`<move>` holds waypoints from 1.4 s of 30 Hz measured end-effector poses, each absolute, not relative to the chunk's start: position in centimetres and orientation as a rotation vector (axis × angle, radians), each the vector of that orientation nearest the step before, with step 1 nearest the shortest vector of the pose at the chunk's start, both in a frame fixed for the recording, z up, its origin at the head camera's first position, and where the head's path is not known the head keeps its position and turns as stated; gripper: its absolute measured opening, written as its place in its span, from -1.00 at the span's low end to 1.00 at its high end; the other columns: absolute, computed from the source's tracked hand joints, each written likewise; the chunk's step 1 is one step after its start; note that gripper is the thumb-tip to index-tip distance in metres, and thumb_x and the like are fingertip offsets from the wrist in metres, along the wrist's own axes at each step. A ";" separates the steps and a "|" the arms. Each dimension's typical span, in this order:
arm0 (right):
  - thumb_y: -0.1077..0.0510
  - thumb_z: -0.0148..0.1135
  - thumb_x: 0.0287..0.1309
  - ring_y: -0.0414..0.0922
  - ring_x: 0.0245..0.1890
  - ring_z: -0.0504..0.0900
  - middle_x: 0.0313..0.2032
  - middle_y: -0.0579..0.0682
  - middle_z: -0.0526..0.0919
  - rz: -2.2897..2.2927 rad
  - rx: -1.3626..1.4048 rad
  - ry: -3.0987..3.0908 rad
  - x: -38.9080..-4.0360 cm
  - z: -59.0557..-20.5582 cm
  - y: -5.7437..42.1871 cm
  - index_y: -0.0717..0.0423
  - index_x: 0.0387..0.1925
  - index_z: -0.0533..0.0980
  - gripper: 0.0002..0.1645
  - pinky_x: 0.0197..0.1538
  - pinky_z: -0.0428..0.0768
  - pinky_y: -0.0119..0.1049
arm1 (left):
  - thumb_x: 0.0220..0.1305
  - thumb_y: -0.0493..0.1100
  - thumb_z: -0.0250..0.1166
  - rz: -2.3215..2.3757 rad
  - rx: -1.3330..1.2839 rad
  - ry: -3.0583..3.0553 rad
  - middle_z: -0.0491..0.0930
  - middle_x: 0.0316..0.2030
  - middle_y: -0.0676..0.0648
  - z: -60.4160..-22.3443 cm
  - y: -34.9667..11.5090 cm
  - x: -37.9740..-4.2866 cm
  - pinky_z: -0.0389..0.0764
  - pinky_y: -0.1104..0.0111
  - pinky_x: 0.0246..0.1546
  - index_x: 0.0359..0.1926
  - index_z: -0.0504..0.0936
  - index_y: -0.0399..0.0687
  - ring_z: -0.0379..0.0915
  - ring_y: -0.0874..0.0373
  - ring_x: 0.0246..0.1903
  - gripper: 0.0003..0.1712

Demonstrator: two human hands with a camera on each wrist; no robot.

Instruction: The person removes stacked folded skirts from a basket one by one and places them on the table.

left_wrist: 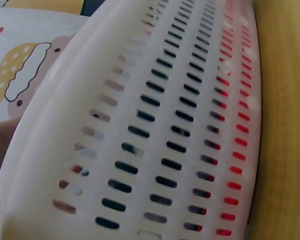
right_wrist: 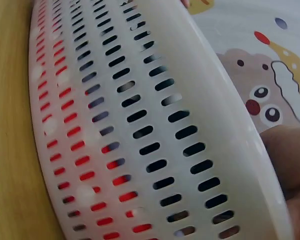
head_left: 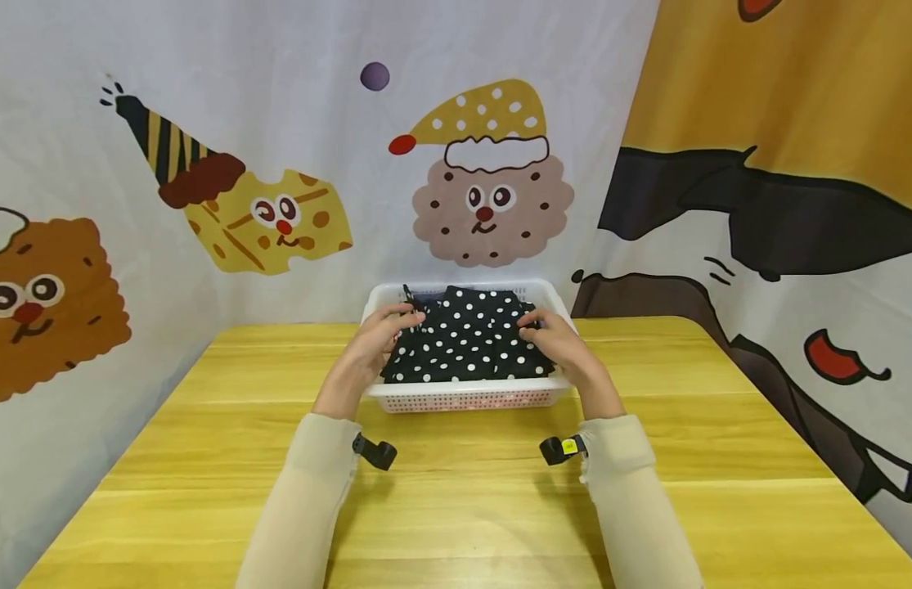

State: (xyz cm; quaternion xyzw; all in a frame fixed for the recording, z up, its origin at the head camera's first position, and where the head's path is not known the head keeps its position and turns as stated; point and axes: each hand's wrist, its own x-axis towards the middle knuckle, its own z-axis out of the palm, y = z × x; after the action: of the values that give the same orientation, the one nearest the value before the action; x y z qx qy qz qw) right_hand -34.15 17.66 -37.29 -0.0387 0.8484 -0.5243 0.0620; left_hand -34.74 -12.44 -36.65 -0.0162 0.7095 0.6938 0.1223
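Observation:
A black cloth with white polka dots (head_left: 470, 335) lies folded in a white plastic basket (head_left: 466, 386). My left hand (head_left: 367, 348) reaches over the basket's left side, its thumb and fingertips at the cloth's left edge. On the opposite side my right hand (head_left: 562, 342) has its loosely bent fingers at the cloth's right edge. In the left wrist view the basket's slotted wall (left_wrist: 155, 120) fills most of the picture, and only a bit of the hand shows beyond the rim. The right wrist view shows the same wall (right_wrist: 135, 130), with part of the right hand (right_wrist: 290, 160) past the rim.
The basket stands at the back of a wood-grain table (head_left: 470, 507), close to a curtain (head_left: 279, 82) printed with cartoon food. Red material (right_wrist: 80, 160) shows through its lower slots. Dark bluish fabric (head_left: 429, 296) lies behind the polka-dot cloth.

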 end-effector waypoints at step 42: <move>0.38 0.02 0.21 -0.22 -0.10 0.69 0.47 0.09 0.35 -2.079 -0.263 2.184 -32.3 -33.1 18.6 -0.10 0.50 0.37 -0.19 -0.18 0.74 -0.42 | 0.20 -0.35 0.37 2.072 0.157 2.237 0.13 0.54 -0.10 -34.6 -12.5 -32.9 0.51 0.32 0.11 0.56 0.24 0.21 0.36 -0.01 0.21 -0.05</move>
State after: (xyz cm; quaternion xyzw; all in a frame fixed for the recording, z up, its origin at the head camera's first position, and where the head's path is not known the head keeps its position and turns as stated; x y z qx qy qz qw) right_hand -32.25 18.59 -33.11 -0.0867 0.7203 -0.6858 0.0575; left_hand -32.88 -12.49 -34.63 0.0513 0.7320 0.6780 0.0440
